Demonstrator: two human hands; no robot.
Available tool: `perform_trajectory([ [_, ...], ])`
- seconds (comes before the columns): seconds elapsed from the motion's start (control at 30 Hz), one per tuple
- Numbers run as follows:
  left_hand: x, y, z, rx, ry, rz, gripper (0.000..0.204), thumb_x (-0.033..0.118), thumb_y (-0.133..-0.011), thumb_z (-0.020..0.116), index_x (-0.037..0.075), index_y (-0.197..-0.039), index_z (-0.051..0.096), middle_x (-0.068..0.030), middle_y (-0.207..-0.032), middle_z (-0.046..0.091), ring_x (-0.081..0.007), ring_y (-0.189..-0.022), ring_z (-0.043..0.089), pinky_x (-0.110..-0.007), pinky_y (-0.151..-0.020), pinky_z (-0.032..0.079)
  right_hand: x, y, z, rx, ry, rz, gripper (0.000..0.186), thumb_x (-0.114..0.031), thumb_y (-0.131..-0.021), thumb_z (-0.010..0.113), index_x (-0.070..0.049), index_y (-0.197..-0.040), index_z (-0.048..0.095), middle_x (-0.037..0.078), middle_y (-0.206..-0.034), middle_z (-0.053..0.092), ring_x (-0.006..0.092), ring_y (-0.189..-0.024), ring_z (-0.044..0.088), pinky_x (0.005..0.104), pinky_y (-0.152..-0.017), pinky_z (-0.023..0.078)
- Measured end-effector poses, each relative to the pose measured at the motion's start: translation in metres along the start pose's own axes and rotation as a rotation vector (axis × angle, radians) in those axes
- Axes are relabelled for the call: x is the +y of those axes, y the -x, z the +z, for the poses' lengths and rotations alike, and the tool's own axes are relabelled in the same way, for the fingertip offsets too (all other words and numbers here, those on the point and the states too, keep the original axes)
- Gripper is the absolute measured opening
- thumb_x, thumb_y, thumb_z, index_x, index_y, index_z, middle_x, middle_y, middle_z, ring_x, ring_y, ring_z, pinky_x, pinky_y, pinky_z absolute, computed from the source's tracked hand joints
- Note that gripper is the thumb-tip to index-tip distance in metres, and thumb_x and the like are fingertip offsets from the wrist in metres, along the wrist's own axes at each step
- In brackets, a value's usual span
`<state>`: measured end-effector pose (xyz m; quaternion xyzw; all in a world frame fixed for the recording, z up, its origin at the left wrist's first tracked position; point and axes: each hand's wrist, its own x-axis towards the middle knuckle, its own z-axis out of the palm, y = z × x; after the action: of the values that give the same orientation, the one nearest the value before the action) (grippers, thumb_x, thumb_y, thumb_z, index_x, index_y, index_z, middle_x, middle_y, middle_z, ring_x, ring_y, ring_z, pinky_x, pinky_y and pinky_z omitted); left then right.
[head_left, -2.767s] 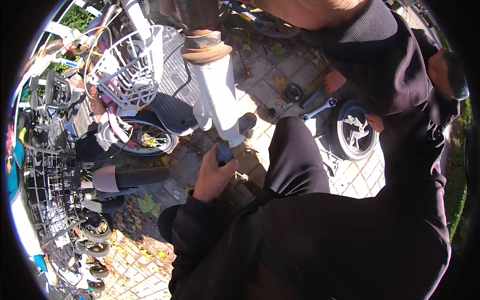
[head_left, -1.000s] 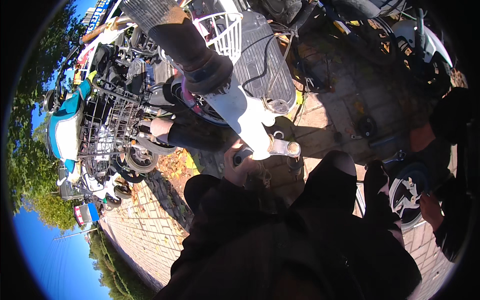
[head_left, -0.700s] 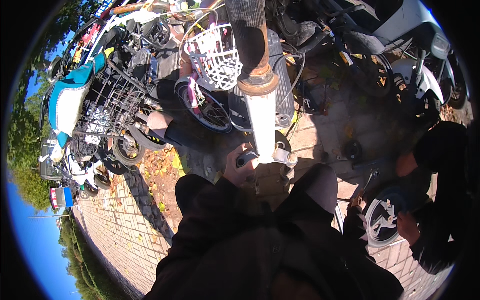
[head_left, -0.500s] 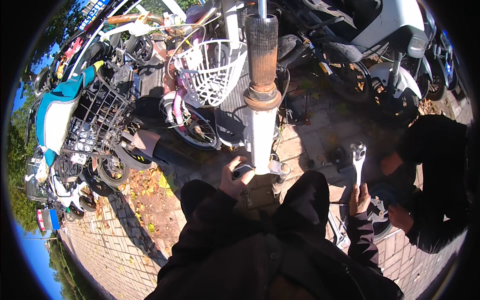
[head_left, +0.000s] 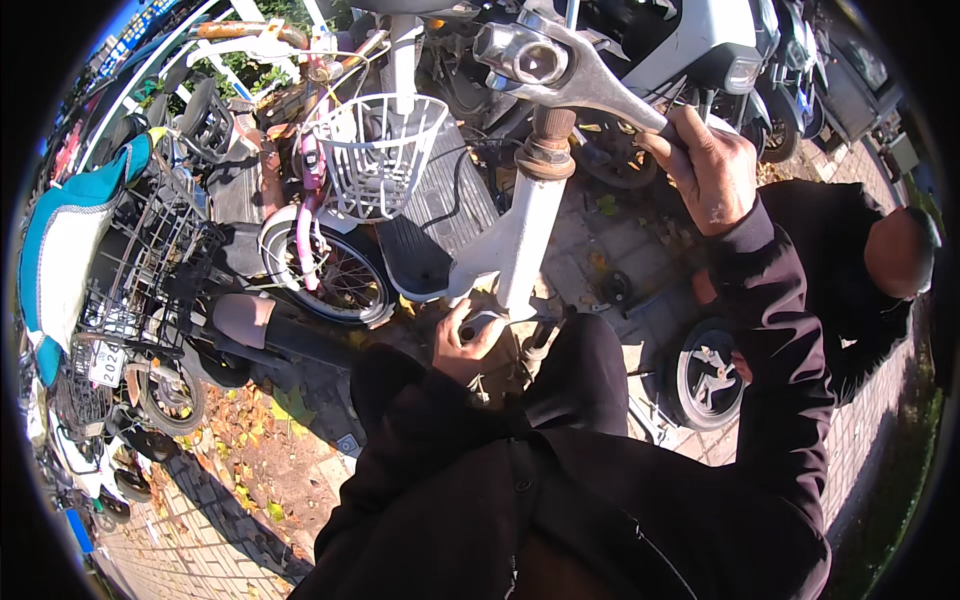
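Note:
My right hand (head_left: 715,170) is raised at the upper right, fingers closed round the handle of a big silver wrench (head_left: 605,95). The wrench's knobby head, with a round socket hole, appears in front of the rusty collar (head_left: 545,150) atop a white scooter front fork (head_left: 530,240); I cannot tell if they touch. Down between my knees, my left hand (head_left: 460,350) curls round a metal stub at the fork's lower end. The fork stands slightly tilted. Part of its upper tube is hidden behind the wrench.
At right a person in dark clothing (head_left: 840,270) crouches beside a small wheel (head_left: 710,375). Metal tools (head_left: 655,425) lie on the paving near my right knee. Left are a white basket (head_left: 375,160), a pink-framed bike (head_left: 310,190) and parked scooters with a wire basket (head_left: 145,260).
My right hand has lifted the wrench from low on the right up to the fork's top. The view has shifted; my left hand stays at the fork's lower end.

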<state>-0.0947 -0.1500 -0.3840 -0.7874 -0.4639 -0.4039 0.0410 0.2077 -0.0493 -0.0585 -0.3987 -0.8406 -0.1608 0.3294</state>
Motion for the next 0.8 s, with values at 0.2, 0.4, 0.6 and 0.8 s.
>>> perform_trajectory([
  [0.2,0.000,-0.005,0.007,-0.020,0.167,-0.111,0.039,0.020,-0.080,0.085,0.021,-0.115,0.068,-0.0138,-0.121,0.062,-0.0311,-0.108,0.064,-0.043,-0.090,0.053,0.002,0.003,0.006,0.117,0.004,-0.195,0.037,-0.033,-0.088,0.078,-0.002,-0.091,0.060,0.010,-0.065,0.058,0.0264,-0.058,0.062,0.0343,-0.057,0.049],
  [0.4,-0.003,-0.003,0.003,-0.113,0.359,-0.183,0.049,0.013,-0.080,0.083,0.030,-0.123,0.066,-0.0162,-0.131,0.057,-0.0357,-0.116,0.060,-0.047,-0.095,0.050,0.002,0.010,0.014,0.038,0.004,0.037,0.029,-0.030,-0.092,0.074,-0.003,-0.097,0.062,0.012,-0.067,0.058,0.0313,-0.062,0.063,0.0365,-0.060,0.050],
  [0.6,-0.005,-0.009,0.002,0.045,0.252,-0.043,0.047,0.017,-0.085,0.080,0.023,-0.129,0.066,-0.0139,-0.131,0.058,-0.0332,-0.120,0.058,-0.044,-0.099,0.048,0.018,0.029,0.019,-0.014,0.094,0.066,0.034,-0.036,-0.092,0.073,-0.005,-0.096,0.062,0.012,-0.069,0.061,0.0330,-0.061,0.062,0.0374,-0.059,0.049],
  [0.8,-0.011,0.001,0.009,0.000,0.079,-0.039,0.063,0.029,-0.084,0.084,0.008,-0.136,0.056,-0.0143,-0.118,0.066,-0.0349,-0.107,0.063,-0.045,-0.096,0.049,-0.020,0.057,-0.013,-0.215,-1.481,0.985,0.051,-0.052,-0.107,0.042,-0.013,-0.075,0.040,-0.002,-0.051,0.039,0.0098,-0.035,0.042,0.0286,-0.041,0.046],
])
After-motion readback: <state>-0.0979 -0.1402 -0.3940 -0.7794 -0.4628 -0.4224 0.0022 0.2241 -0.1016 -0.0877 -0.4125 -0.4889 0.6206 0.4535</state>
